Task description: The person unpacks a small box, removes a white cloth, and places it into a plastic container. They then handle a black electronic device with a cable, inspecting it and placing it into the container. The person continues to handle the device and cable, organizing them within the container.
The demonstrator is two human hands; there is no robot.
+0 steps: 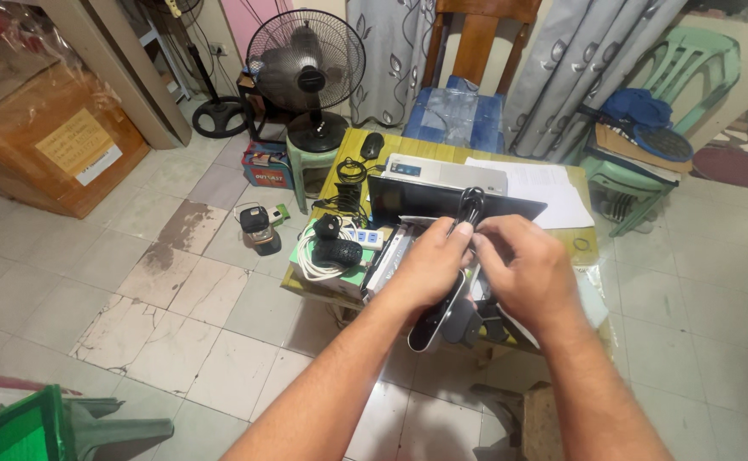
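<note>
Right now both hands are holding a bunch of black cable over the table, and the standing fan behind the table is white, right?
Not quite. The head view shows the standing fan is black. The left hand and right hand do hold a bunch of black cable over the table.

Far past the hands stands a black round floor fan (306, 64). A white power strip (362, 236) lies left of the hands on the yellow wooden counter (353, 145). A green plastic chair (681, 64) stands far right.
</note>
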